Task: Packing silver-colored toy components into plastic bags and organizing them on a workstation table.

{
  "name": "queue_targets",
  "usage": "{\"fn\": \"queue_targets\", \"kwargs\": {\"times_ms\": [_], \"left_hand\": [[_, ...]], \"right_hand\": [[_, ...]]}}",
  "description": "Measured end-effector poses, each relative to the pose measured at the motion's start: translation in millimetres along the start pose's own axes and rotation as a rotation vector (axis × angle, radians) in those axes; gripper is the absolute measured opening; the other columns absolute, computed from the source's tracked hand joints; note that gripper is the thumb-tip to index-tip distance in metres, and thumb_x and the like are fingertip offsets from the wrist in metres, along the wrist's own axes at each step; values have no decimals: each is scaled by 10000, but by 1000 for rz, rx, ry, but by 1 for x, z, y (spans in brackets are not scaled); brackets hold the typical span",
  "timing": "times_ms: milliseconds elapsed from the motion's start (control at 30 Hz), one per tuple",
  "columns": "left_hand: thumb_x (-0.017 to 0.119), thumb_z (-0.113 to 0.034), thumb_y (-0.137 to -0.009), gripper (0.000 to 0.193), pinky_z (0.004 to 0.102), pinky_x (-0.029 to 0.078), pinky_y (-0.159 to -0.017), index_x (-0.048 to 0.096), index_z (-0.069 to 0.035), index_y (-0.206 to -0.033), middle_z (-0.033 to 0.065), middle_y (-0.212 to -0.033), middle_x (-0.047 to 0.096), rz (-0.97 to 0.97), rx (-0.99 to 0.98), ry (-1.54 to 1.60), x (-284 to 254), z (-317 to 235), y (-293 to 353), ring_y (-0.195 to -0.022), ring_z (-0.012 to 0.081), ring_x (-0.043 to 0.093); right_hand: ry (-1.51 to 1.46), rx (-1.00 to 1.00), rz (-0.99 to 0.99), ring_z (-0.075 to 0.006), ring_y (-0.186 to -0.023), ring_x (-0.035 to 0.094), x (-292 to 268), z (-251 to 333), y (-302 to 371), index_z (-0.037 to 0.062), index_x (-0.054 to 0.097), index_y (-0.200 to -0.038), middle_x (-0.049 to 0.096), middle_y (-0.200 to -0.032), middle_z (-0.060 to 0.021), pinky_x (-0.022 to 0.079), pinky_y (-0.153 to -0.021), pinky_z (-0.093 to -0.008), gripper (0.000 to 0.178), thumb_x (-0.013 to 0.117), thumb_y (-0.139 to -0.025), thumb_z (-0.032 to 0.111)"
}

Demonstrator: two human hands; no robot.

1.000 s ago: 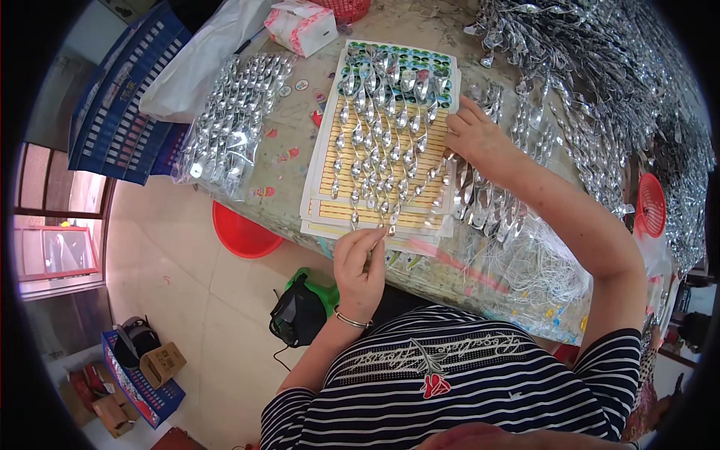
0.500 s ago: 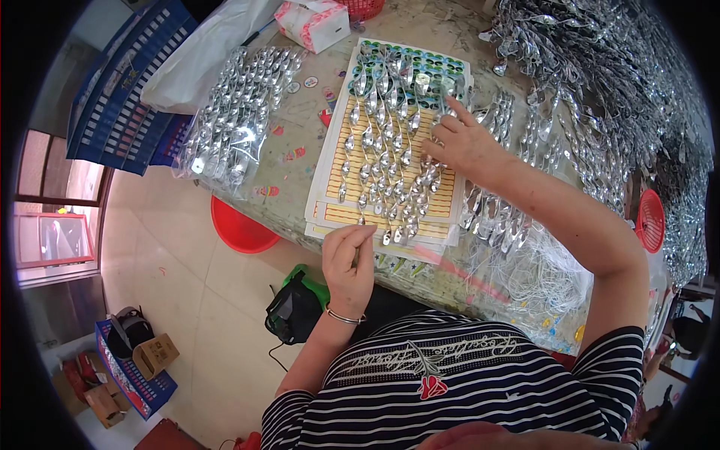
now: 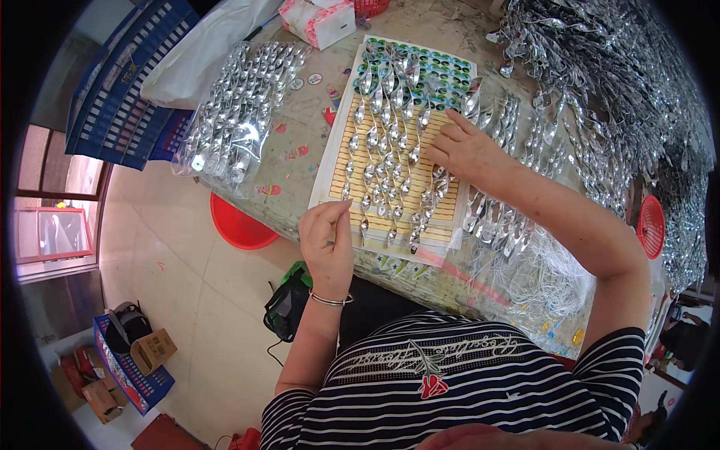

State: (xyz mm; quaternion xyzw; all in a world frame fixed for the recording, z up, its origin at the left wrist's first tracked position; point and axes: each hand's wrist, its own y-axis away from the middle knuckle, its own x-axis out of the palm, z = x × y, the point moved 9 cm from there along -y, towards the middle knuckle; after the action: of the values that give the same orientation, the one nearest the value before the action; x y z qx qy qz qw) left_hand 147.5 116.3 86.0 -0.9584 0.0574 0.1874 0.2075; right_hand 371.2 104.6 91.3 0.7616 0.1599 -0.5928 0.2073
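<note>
Silver twisted spiral strands [image 3: 390,161] lie lengthwise over a stack of printed sheets [image 3: 358,187], yellow striped below and green-patterned at the top. My left hand [image 3: 328,244] is closed in a pinch at the sheets' near left edge. Its fingertips are beside the lower end of the leftmost strand, and what they hold is too small to make out. On the right side of the sheets, my right hand [image 3: 474,156] has its fingers bent and drawn together over the rightmost strands. Those strands show below and above it, but its fingertips hide whatever they grip.
A clear bag of silver spirals [image 3: 236,112] lies left, near a tissue pack [image 3: 319,22]. More spirals [image 3: 499,199] and white threads [image 3: 547,270] lie right, before a big silver heap [image 3: 622,97]. A red basin [image 3: 241,221] and blue crates [image 3: 127,90] stand beyond the table's left edge.
My left hand has moved left and slightly away from me, toward the leftmost strand's end. My right hand has shifted slightly right and its forefinger has bent in. The strands have spread and shifted a little.
</note>
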Motion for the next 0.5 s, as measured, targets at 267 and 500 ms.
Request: {"fn": "queue_targets", "kwargs": {"times_ms": [267, 500], "left_hand": [[656, 33, -810, 159, 309, 455, -813, 691, -51, -941, 59, -929, 641, 30, -58, -4, 5, 12, 4, -896, 208, 577], [658, 29, -808, 156, 311, 455, -815, 690, -51, -937, 60, -934, 638, 43, -76, 21, 6, 18, 3, -898, 210, 578]], "right_hand": [[-80, 23, -117, -235, -1155, 493, -3, 3, 2, 118, 378, -1389, 522, -1110, -56, 216, -1168, -458, 734, 635, -710, 6], [-80, 67, 44, -250, -1148, 503, 5, 0, -18, 180, 271, -1464, 517, -1151, -74, 213, -1160, -478, 870, 648, -708, -29]]}}
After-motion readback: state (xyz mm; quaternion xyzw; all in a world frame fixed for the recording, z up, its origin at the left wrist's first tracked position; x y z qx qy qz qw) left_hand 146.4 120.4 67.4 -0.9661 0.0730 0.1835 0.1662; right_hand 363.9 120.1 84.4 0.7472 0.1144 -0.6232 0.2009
